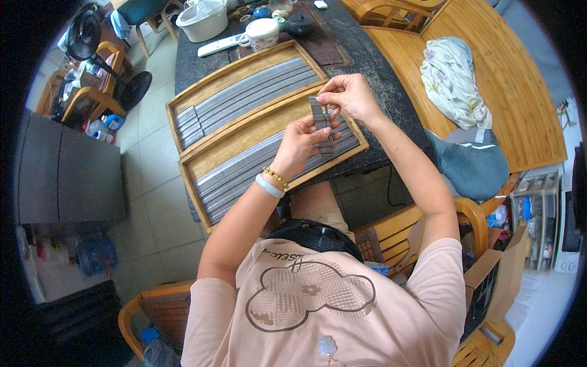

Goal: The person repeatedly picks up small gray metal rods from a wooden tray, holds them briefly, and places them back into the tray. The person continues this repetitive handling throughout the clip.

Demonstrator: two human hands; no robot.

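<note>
A short dark translucent strip (321, 120) is held upright between my two hands, above the right end of the nearer wooden tray. My left hand (302, 137) pinches its lower part between thumb and fingers. At the strip's top end, my right hand (351, 98) grips with thumb and forefinger. The nearer wooden tray (185, 181) holds rows of long grey strips (243, 176). Behind it lies the farther wooden tray (170, 112), with similar long grey strips (257, 96) and a group of short pieces (190, 126) at its left end.
Beyond the trays stand a lidded patterned cup (262, 34), a white remote-like device (221, 46), a white tub (202, 20) and a dark teapot (300, 24). A wooden bench (509, 91) with a floral cloth (451, 78) runs along the right. A black fan (85, 34) stands left.
</note>
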